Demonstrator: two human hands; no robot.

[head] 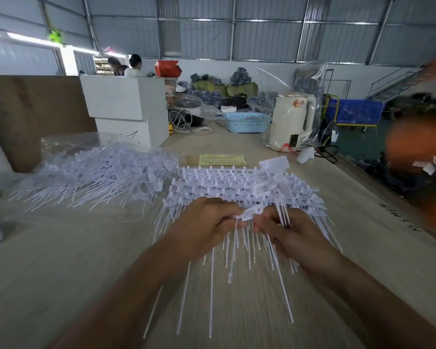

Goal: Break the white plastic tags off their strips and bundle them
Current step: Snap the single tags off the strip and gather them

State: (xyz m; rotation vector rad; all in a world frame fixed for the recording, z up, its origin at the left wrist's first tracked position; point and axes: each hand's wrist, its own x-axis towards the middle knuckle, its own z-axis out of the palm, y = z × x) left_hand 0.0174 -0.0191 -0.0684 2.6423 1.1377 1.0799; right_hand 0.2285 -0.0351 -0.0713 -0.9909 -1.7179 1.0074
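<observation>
A metal-walled workshop stretched behind a pale wooden table [61, 260], where a kettle [291, 120], a blue basket [247, 122] and white boxes [126, 107] stood at the far end. A stack of tag strips [212, 182] lay in the middle of the table, its thin tails fanning toward the person, and a loose heap of tags [93, 172] lay to its left. Just in front of the stack, the left hand [204, 222] had its fingers curled round the head end of one tag [249, 212], pinching it. The right hand [287, 227] was also curled, gripping a few tails and apparently the other side of that tag, though blur hid the exact contact. The snap looked under way. The risks, as I judged them: a twist too far from the joint could bend or tear the tail instead of parting it cleanly, and the tails in the right hand could slip and scatter into the stack.
</observation>
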